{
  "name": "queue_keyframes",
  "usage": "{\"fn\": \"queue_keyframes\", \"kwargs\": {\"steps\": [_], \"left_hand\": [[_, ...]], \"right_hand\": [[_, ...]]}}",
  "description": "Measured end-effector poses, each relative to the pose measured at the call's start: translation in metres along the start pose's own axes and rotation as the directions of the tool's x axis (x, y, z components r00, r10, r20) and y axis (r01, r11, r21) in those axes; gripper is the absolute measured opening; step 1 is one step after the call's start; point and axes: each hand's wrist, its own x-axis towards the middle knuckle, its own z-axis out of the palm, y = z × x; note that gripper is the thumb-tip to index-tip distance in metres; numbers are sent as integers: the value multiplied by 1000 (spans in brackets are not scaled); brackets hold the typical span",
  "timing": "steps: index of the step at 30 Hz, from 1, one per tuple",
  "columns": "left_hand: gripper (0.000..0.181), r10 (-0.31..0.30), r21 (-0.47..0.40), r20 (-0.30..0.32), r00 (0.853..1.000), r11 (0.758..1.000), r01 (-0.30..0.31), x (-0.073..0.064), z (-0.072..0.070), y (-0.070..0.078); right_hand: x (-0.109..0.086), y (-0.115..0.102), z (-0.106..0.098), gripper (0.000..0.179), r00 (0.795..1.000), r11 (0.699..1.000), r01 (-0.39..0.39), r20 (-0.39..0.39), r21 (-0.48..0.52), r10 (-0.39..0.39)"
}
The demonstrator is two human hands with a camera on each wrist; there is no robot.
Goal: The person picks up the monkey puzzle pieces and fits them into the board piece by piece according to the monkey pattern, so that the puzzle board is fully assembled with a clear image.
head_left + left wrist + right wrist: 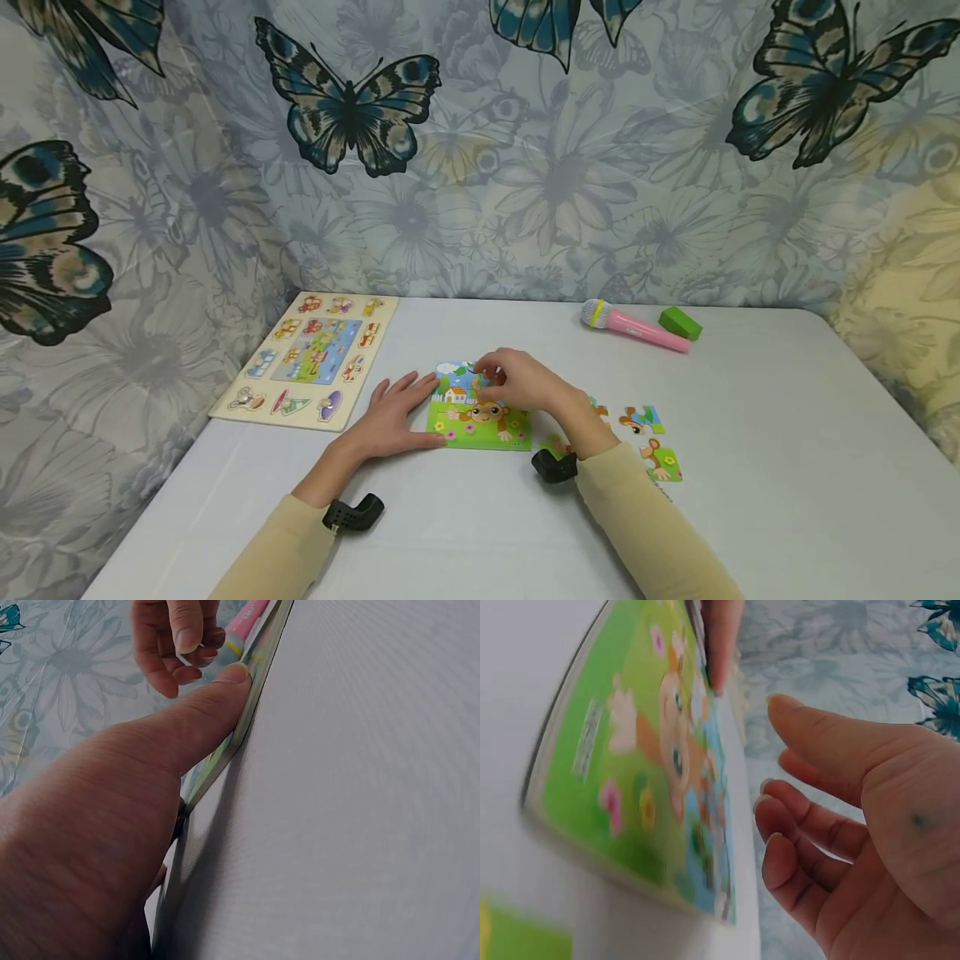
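A small monkey picture puzzle board (480, 425) lies on the table, green below with a house and sky above. My left hand (393, 421) rests at its left side with spread fingers, and in the left wrist view the thumb (206, 705) touches the board's edge. Over the upper right part of the board hovers my right hand (521, 379). In the right wrist view its fingers (787, 877) are loosely bent and apart from the thumb, with nothing visible between them. Loose puzzle pieces (663, 461) lie to the right, some partly hidden by the right forearm.
A wooden peg puzzle board (243, 400) with several figures lies at the left. Toward the back right are a pink microphone (637, 327) and a green block (680, 323). Butterfly-patterned cloth (562, 208) hangs behind the white table (787, 417).
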Motion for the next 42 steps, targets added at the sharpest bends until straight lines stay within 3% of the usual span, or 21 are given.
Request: {"fn": "queue_keyframes", "kwargs": {"steps": [23,30,42], "left_hand": [[97,-10,17,-6,1000,1000,10,0,0,-1],[98,-18,17,-2,1000,1000,18,0,0,0],[96,-16,15,1,1000,1000,16,0,-1,1]], "right_hand": [[-65,43,-31,43,1000,1000,-8,-27,25,9],[-83,56,-38,41,997,997,-77,-30,19,78],[-107,73,-49,45,991,992,-126,-34,13,127]]}}
